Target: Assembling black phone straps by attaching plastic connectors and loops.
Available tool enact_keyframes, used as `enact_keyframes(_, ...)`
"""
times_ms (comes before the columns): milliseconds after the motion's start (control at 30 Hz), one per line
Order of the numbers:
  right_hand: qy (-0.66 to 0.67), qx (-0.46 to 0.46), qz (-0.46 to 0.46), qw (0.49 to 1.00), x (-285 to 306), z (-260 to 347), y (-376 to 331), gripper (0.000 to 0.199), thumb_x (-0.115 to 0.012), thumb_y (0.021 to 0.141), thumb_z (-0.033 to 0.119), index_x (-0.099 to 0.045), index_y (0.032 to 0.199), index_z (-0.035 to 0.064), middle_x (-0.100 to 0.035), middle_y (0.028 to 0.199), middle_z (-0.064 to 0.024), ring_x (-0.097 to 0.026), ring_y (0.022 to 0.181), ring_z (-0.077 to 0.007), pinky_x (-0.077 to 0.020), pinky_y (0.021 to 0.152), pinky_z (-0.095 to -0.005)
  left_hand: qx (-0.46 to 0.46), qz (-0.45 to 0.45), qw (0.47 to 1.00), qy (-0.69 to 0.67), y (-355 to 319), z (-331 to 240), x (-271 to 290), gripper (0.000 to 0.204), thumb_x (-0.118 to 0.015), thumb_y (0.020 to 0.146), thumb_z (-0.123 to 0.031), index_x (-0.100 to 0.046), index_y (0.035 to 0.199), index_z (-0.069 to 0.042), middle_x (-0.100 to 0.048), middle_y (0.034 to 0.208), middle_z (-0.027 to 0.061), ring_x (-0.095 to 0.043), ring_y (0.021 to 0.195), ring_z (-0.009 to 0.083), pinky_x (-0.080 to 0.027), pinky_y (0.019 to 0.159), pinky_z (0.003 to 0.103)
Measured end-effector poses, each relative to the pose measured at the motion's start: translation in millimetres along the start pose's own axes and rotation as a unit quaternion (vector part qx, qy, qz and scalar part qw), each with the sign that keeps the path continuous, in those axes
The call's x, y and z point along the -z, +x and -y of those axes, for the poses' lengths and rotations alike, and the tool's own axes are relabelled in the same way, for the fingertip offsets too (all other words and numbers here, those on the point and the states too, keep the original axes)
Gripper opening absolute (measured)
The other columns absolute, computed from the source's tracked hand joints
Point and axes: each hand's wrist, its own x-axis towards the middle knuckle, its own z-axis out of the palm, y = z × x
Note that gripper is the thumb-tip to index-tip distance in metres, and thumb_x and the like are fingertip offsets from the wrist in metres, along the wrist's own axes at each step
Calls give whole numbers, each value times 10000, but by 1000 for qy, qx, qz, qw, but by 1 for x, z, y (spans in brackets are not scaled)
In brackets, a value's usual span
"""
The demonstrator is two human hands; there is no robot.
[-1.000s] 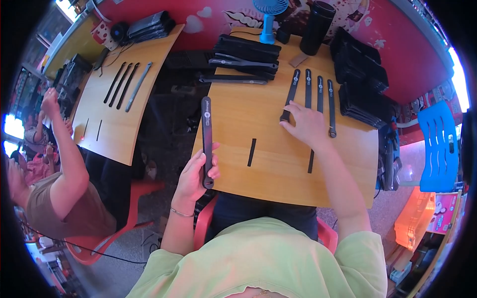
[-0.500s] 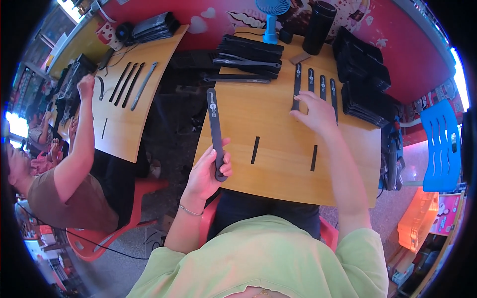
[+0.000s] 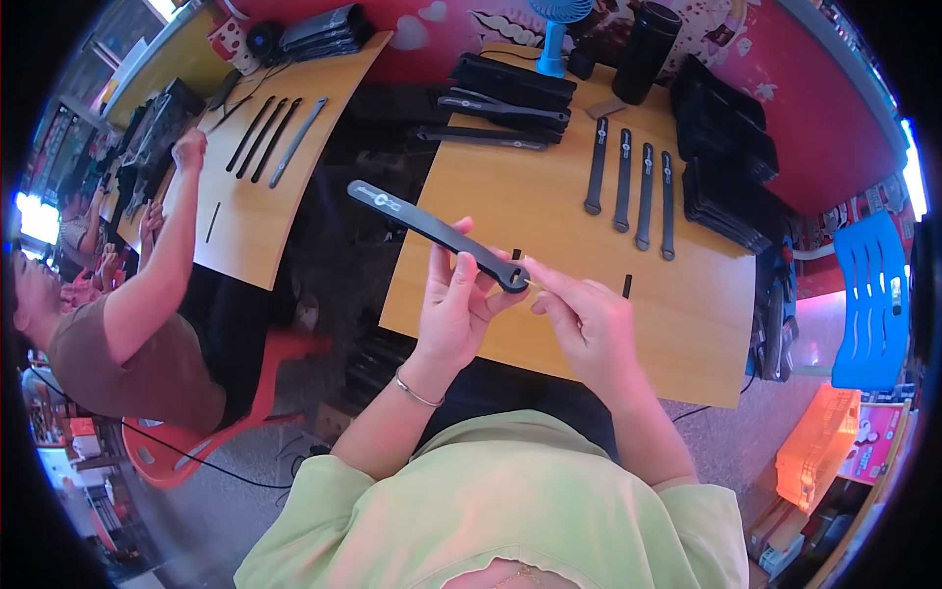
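Observation:
My left hand [image 3: 459,299] grips a long dark grey strap [image 3: 432,231] near its rounded end, which has a hole in it. The strap slants up and to the left, its pale-printed end uppermost, held above the near part of the table. My right hand [image 3: 594,329] is closed in a pinch right beside the holed end; a thin pale sliver shows at its fingertips, too small to make out. Several similar straps [image 3: 645,196] lie side by side on the wooden table [image 3: 471,206], beyond my right hand.
Dark straps [image 3: 510,98] are heaped at the back left, with flat black stacks [image 3: 726,196] at the right. A blue fan [image 3: 552,44], a black tumbler [image 3: 648,54] and a brown block [image 3: 605,108] stand behind. A co-worker [image 3: 137,344] sits at another table on the left.
My right hand has left the row of straps and come to the held strap's holed end. My left hand has moved right, and the strap has tipped over to the left.

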Motion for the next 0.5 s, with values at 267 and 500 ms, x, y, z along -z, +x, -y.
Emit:
enact_keyframes(267, -4, 4, -25, 1000, -10, 5, -10, 340, -655, 830, 61, -624, 1165, 113, -674, 792, -99, -635, 646, -230, -487, 580, -319, -63, -9, 993, 99, -8, 1, -12, 547, -533, 907, 23, -302, 1372, -150, -579, 1070, 91, -606, 1040, 219, -554, 866, 383)
enact_keyframes(500, -48, -2, -39, 998, -14, 2, -13, 305, -651, 839, 87, -635, 1141, 124, -624, 660, -91, -601, 560, -228, -454, 526, -345, -127, -9, 974, 187, -11, 4, -5, 466, -561, 888, 32, -366, 1294, -90, -571, 1067, 97, -601, 1060, 255, -536, 890, 390)
